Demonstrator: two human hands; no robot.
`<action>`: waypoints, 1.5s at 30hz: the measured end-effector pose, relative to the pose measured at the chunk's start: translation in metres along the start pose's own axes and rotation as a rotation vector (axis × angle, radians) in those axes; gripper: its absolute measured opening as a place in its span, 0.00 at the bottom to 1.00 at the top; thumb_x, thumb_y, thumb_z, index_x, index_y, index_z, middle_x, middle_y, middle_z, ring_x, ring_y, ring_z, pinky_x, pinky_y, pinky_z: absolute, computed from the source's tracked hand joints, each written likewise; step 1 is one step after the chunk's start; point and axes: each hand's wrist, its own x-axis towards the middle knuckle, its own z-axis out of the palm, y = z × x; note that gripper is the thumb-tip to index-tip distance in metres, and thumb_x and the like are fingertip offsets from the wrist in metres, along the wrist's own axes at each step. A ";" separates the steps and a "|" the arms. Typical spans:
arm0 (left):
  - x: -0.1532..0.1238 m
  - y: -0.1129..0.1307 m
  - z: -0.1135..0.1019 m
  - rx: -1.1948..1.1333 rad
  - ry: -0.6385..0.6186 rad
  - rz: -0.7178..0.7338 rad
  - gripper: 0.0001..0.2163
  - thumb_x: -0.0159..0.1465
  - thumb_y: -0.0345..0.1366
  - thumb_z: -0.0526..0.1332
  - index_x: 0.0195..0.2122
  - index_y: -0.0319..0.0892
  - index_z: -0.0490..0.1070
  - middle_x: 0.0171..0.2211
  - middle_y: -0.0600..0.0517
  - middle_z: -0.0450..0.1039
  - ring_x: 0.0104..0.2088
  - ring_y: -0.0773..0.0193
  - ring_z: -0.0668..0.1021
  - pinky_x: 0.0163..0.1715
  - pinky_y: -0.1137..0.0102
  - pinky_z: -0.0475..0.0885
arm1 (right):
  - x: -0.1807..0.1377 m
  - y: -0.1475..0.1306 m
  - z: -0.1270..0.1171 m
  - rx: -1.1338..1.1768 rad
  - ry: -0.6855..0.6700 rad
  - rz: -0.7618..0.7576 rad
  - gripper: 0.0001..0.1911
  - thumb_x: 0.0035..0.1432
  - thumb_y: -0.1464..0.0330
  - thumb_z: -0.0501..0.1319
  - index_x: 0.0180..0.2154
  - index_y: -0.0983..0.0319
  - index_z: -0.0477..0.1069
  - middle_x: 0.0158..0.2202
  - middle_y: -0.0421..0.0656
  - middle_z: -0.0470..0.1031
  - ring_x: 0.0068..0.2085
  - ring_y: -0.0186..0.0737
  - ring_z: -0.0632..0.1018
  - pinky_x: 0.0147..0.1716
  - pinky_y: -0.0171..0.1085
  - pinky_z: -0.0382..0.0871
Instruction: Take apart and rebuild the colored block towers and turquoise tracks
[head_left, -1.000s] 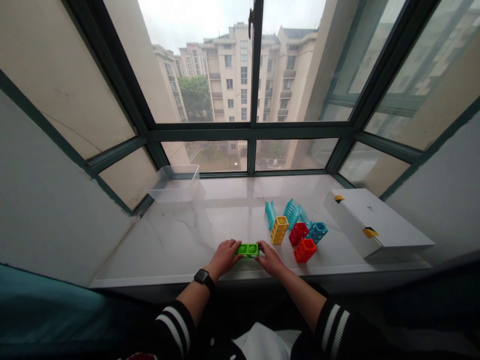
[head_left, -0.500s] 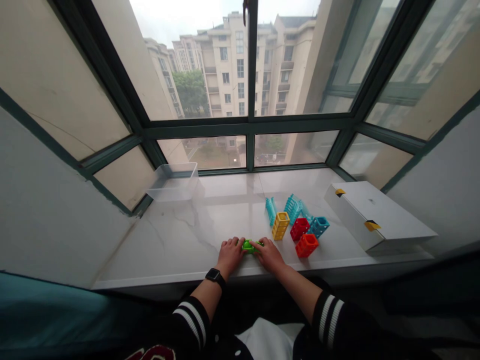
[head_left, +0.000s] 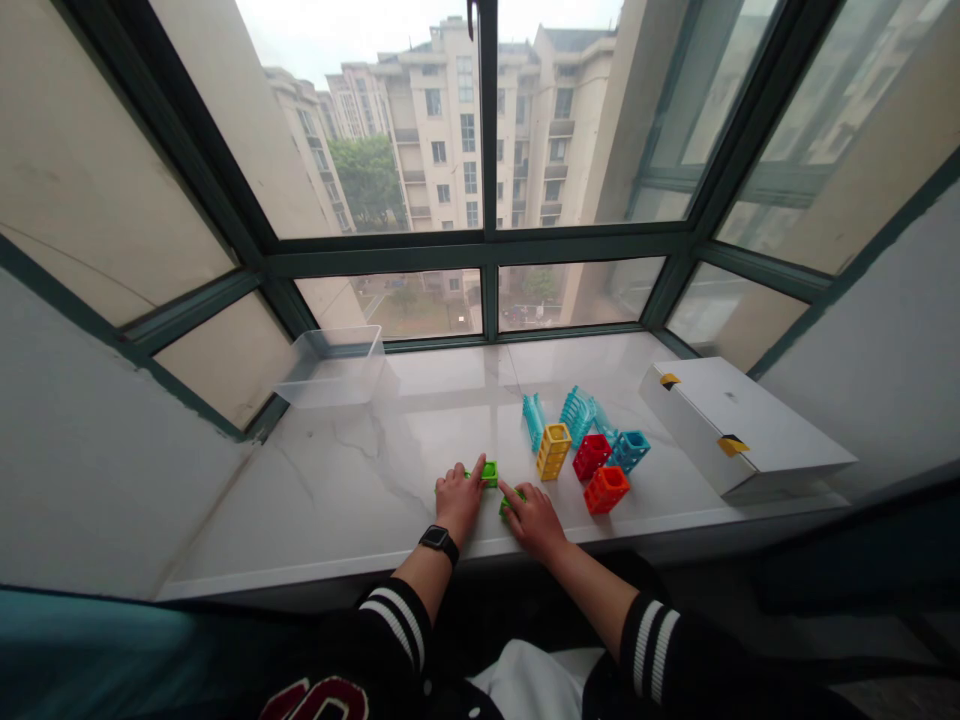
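Note:
Low over the front of the white sill, my left hand [head_left: 459, 500] is closed around a bright green plastic building block [head_left: 490, 474], whose right end sticks out past the index finger. My right hand [head_left: 535, 520] pinches a second green block [head_left: 508, 503] that its fingers mostly cover. A small gap separates the two green pieces. To the right of my hands stand a yellow block stack [head_left: 553, 452], a dark red block [head_left: 592, 456], an orange-red block [head_left: 606, 490] and a blue block [head_left: 629, 452].
Translucent teal pieces [head_left: 577, 415] lie behind the coloured blocks. A clear plastic bin [head_left: 330, 385] sits at the back left by the window. On the right is a white box [head_left: 757, 420] with yellow-and-black tabs. The sill's front edge [head_left: 300, 575] runs just before my wrists.
Half a second ago both hands were on the green piece together. Now green shows in two separate parts, the left one farther back and the right one nearer me. The view has shifted slightly.

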 end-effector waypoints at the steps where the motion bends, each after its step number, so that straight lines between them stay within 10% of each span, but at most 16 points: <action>1: 0.000 0.000 0.000 0.001 0.002 0.005 0.26 0.75 0.46 0.55 0.74 0.60 0.55 0.51 0.42 0.72 0.50 0.48 0.76 0.48 0.56 0.68 | 0.009 -0.004 -0.004 -0.027 -0.044 0.010 0.28 0.74 0.63 0.57 0.72 0.50 0.61 0.52 0.50 0.74 0.52 0.50 0.75 0.52 0.44 0.68; 10: -0.009 -0.012 0.006 -0.059 0.031 0.040 0.26 0.71 0.38 0.59 0.69 0.36 0.62 0.57 0.37 0.74 0.55 0.47 0.75 0.54 0.57 0.68 | 0.044 -0.030 -0.010 -0.201 -0.161 0.105 0.29 0.74 0.62 0.56 0.73 0.51 0.59 0.53 0.53 0.73 0.51 0.52 0.74 0.48 0.43 0.67; 37: -0.035 -0.030 -0.001 -0.082 0.098 -0.066 0.23 0.72 0.43 0.58 0.66 0.43 0.63 0.68 0.39 0.66 0.57 0.49 0.76 0.53 0.57 0.70 | 0.039 -0.017 -0.007 -0.004 -0.081 0.117 0.35 0.65 0.72 0.63 0.71 0.60 0.59 0.59 0.54 0.72 0.57 0.53 0.73 0.60 0.46 0.67; 45: -0.047 -0.053 -0.009 -0.108 0.130 -0.041 0.29 0.69 0.46 0.61 0.69 0.42 0.61 0.61 0.39 0.71 0.58 0.47 0.74 0.57 0.57 0.68 | 0.004 -0.017 -0.097 0.240 0.229 -0.073 0.29 0.68 0.66 0.59 0.68 0.57 0.63 0.62 0.52 0.70 0.63 0.53 0.70 0.66 0.52 0.65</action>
